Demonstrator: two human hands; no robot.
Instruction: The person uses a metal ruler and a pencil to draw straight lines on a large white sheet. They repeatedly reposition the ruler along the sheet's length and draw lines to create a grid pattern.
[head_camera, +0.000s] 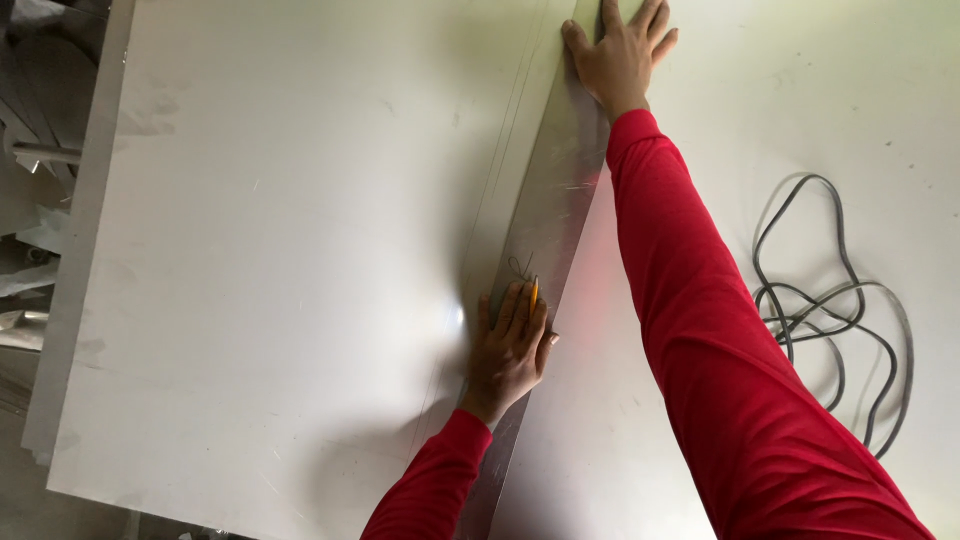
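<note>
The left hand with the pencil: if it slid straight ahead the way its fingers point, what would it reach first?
Probably nothing but more of the long metal straightedge it rests on. The left hand points up along that strip toward the right hand, pressed flat at its far end, so that hand comes first.

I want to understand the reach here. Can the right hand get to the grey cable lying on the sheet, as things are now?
Probably yes. The right hand lies flat on the far end of the metal straightedge, and the grey cable lies loose beside that arm with nothing between. The hand would have to leave the straightedge.
</note>
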